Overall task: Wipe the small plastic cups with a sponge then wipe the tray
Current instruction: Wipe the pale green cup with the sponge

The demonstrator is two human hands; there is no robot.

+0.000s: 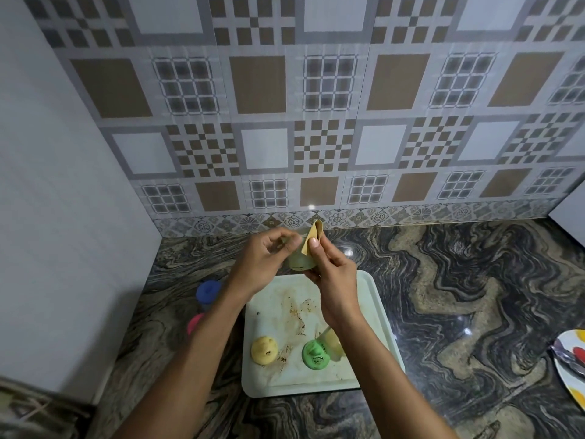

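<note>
Half done perhaps: grips pale translucent plastic cup (297,262) in left hand (262,264) above stained white tray (371,301), pinches thin tan sponge (311,248) in right hand (334,280); leaves green plastic cup (315,353), neighbours, tray seemingly unwiped.

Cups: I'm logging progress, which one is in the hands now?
The pale translucent cup, held up by the left hand while the right hand pinches the sponge against it. The yellow cup, green cup, blue cup and pink cup sit untouched.

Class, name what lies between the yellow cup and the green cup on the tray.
In the head view, only stained tray lies between the yellow cup and green cup.
</note>
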